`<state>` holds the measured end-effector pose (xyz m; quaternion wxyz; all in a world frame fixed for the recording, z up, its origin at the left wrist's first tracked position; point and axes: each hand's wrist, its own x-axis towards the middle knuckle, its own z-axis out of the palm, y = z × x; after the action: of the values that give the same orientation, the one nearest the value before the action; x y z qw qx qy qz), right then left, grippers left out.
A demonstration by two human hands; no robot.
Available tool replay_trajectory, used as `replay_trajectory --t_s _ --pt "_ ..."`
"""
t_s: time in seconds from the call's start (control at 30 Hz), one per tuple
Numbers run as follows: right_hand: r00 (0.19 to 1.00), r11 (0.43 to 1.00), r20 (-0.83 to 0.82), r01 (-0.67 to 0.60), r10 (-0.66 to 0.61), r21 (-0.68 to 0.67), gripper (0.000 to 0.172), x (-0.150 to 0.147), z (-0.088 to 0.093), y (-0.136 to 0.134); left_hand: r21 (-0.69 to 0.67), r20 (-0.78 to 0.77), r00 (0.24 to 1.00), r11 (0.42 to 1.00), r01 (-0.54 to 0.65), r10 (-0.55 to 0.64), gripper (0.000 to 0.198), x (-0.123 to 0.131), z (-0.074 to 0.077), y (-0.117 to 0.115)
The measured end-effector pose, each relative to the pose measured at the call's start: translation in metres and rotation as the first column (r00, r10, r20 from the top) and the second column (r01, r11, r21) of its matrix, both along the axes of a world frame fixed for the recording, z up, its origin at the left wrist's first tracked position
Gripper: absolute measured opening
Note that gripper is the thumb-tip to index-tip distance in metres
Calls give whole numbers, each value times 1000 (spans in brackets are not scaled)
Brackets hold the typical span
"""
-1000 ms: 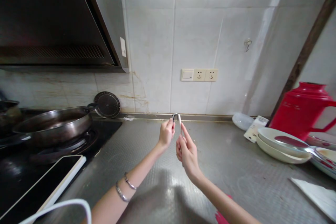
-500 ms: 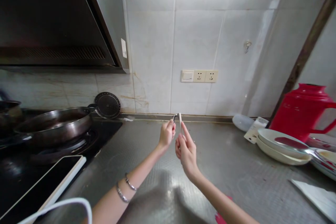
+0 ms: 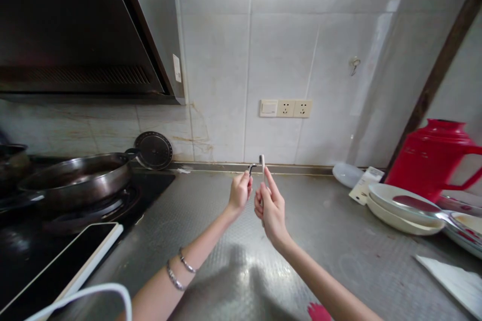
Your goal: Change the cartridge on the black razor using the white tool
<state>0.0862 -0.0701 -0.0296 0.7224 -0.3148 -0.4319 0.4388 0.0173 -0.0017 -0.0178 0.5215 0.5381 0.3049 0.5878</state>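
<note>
Both my hands are raised over the steel counter, close together. My left hand is closed in a pinch on a small dark curved piece that sticks up from its fingertips. My right hand is closed on a thin white stick-like object, held upright with its tip just right of the dark piece. The two pieces are almost touching. Two thin bracelets sit on my left wrist.
A steel pan sits on the black stove at left, with a round lid against the wall. A tablet lies at the stove's front. At right stand a red jug, stacked plates and a white paper.
My right hand has risen slightly and moved the white stick a little right and more upright; my left hand has stayed nearly still.
</note>
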Motion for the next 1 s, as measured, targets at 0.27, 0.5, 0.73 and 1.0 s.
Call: replay_trajectory --t_s 0.27,0.5,0.73,1.0 --pt "999 998 -7 -49 49 -50 62 -4 -3 -8 0 27 999 999 32 -32 45 -2 0 1" --pt "996 993 -7 -89 89 -78 63 -2 -7 -8 -9 36 999 999 32 -32 44 -2 2 0" --pt "998 998 -31 -55 54 -42 62 1 4 -7 7 26 999 1000 28 -28 44 0 -1 1" --pt "995 990 -26 -101 99 -100 64 -3 -1 -15 -35 63 995 996 77 -75 46 -2 3 -1"
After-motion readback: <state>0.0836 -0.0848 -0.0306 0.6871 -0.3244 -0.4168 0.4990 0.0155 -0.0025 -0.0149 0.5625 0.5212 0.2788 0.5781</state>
